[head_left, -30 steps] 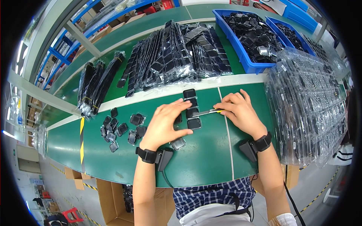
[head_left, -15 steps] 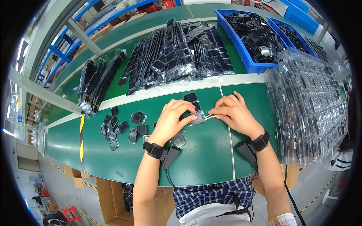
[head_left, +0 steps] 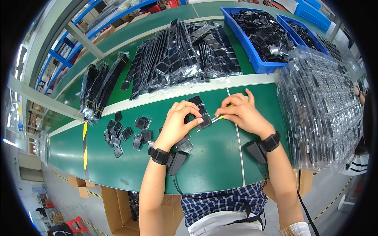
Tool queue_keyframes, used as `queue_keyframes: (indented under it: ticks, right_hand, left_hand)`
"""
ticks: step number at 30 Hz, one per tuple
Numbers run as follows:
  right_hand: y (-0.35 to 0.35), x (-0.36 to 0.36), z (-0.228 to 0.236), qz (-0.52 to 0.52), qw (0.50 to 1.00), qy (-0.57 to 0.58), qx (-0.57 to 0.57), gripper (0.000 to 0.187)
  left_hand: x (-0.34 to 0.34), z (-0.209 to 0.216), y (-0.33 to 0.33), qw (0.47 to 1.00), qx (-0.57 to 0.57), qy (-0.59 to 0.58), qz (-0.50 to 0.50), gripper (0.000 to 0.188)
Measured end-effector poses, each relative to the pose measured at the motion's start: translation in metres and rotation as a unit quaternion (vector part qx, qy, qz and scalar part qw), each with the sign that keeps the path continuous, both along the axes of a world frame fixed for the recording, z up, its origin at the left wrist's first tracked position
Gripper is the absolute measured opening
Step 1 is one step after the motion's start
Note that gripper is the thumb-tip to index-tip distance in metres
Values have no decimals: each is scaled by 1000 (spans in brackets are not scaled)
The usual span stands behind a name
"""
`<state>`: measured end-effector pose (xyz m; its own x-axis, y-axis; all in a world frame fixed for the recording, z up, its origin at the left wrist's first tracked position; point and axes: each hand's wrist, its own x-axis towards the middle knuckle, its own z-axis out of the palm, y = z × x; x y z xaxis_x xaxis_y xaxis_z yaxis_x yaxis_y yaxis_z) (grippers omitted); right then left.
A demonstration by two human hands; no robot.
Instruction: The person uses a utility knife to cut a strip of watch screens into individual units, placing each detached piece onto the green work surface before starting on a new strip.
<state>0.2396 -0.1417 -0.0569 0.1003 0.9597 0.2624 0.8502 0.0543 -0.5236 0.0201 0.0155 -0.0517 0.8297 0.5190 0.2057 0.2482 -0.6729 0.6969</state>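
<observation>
My left hand point(head_left: 179, 120) pinches the near end of a short strip of black square pieces in clear film between thumb and fingers. The end square point(head_left: 204, 122) lies flat on the green table point(head_left: 212, 165), and a further black square point(head_left: 195, 101) continues the strip away from me. My right hand point(head_left: 246, 116) grips a slim yellow cutter knife point(head_left: 222, 116), its metallic tip reaching the right edge of the end square. Partly under my left wrist lie more film-wrapped squares point(head_left: 185, 144).
Loose black squares point(head_left: 115, 133) are scattered at the left. Beyond the white ledge lie stacked strips point(head_left: 173, 55) and tied bundles point(head_left: 104, 86). A blue bin point(head_left: 258, 65) full of squares stands at the far right, with a tall stack of clear plastic trays point(head_left: 321, 118) nearer.
The end square now looks darker and tilted differently under my left fingers. My right hand has shifted slightly with the cutter knife, and the whole view has moved a little.
</observation>
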Motion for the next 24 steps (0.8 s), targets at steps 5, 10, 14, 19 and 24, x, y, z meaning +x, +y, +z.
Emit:
queue_keyframes:
  ticks: [5, 10, 14, 19, 24]
  right_hand:
    - [-17, 13, 18, -9, 995, 19, -99, 21]
    - [-14, 7, 8, -8, 998, 0, -68, 21]
    - [-9, -1, 2, 2, 999, 2, -44, 21]
    - [-11, 1, 2, 27, 999, -3, -29, 22]
    - [-23, 23, 12, 11, 997, 9, -74, 25]
  left_hand:
    - [1, -1, -4, 999, 27, 14, -10, 20]
    - [-1, -1, -4, 1000, 24, 11, -16, 19]
    - [-1, 1, -3, 1000, 16, 11, -19, 18]
    - [0, 4, -2, 999, 7, 15, -34, 17]
    - [-6, -1, 2, 999, 10, 8, -31, 16]
